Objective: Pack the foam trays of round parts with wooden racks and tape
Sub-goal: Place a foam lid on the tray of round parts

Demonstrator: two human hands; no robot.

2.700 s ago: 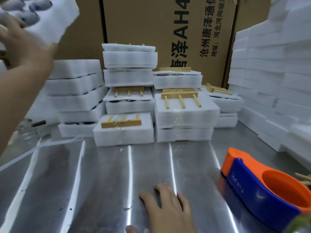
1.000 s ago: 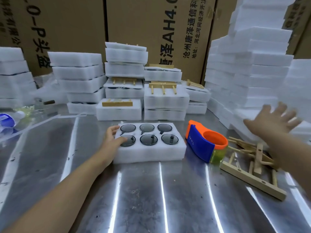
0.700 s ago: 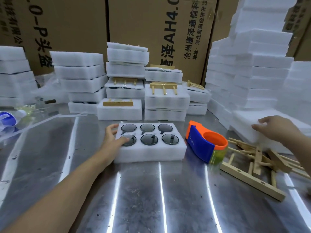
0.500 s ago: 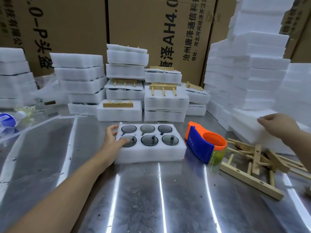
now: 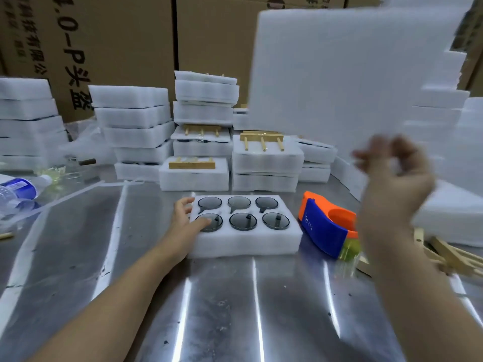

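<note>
Left hand on the foam tray, right hand holding a foam sheet up in the air.

The foam tray (image 5: 245,242) lies flat in the middle of the metal surface (image 5: 235,309), with six dark round parts (image 5: 243,221) set in its pockets. The left hand (image 5: 184,220) rests on its left end, fingers loosely spread and the thumb touching the near-left part. The right hand (image 5: 392,176) is blurred, fingers curled on the lower edge of a large white foam sheet (image 5: 352,74) held upright above the surface. An orange and blue tape dispenser (image 5: 324,226) sits just right of the tray, with loose wooden racks (image 5: 449,254) beyond it. Stacks of packed trays (image 5: 266,163), some with a rack on top, stand behind, in front of cardboard boxes (image 5: 117,48).
</note>
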